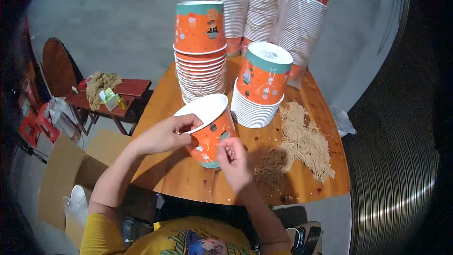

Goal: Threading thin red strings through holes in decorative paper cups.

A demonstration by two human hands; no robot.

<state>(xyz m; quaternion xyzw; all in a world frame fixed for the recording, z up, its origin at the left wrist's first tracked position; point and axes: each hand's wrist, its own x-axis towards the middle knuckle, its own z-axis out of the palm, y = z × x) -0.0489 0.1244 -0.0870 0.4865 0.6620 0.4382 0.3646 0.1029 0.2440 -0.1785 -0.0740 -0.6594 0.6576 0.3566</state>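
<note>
My left hand (165,135) grips the rim of an orange paper tub (217,130), thumb outside and fingers inside its white mouth. The tub tilts above the near part of the table and has a green band at its base and small cartoon prints. By its lower right side my right hand (235,164) is closed, fingertips pinched together; whatever they hold is too small to make out. Behind stands a tall stack of upside-down tubs (199,30), with thin brown twine around its lower rims. A shorter upside-down stack (263,82) is to the right.
A pile of tan twine (306,148) lies on the right of the wooden table (181,182). Several bagged stacks of tubs (302,23) line the back. At left are a cardboard box (71,170) and a red bench (134,87); a ribbed dark surface (396,174) rises at right.
</note>
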